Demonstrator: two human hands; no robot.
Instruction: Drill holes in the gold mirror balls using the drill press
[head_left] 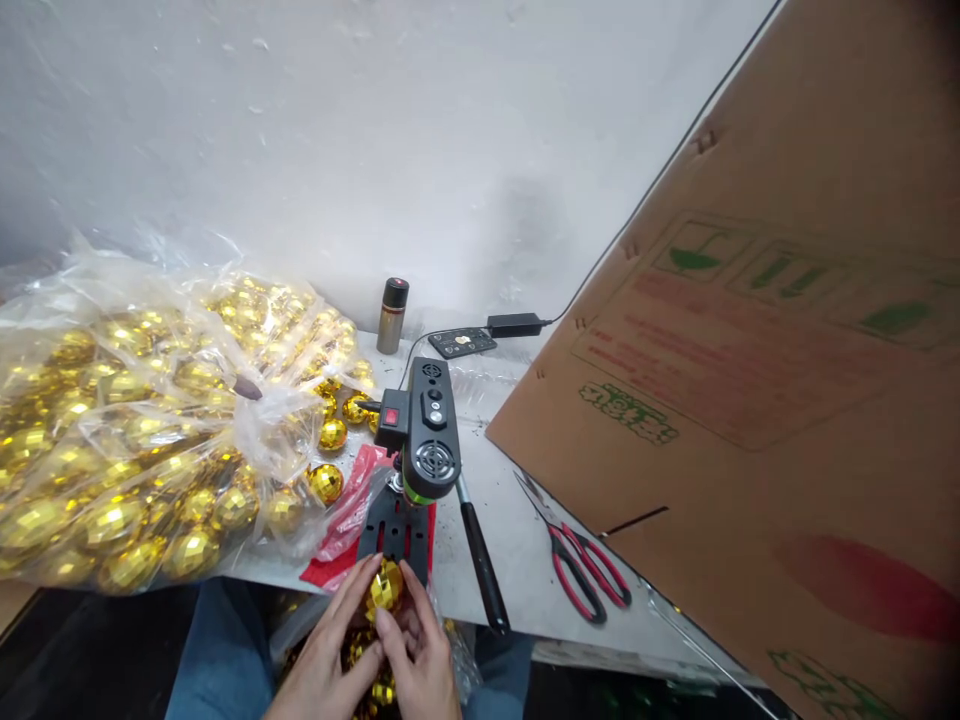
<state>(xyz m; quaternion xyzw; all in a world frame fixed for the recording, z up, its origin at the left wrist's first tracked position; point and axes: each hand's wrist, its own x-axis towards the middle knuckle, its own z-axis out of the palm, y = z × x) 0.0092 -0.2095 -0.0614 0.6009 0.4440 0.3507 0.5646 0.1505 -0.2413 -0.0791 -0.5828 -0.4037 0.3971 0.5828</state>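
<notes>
A shiny gold mirrored ball [384, 588] is held between both hands, just in front of a small black drill-press-like machine [432, 430]. My left hand [330, 640] has its fingers closed on the ball's left side. My right hand [421, 640] grips the same ball from the right, thumb on its near face. Below the hands, more gold balls [381, 692] lie in clear plastic over the lap, partly hidden by the hands. The machine's slotted black base [394, 530] rests on red material, and its lever with a black handle [484, 570] slants toward the table's front edge.
A large clear bag of gold balls [150, 430] fills the left side, with loose balls [327, 484] beside it. Red-handled scissors [589, 570] lie right, near a big cardboard box [750, 350]. Behind are a bottle [392, 316], a dark flat object [462, 343] and a power adapter [514, 325].
</notes>
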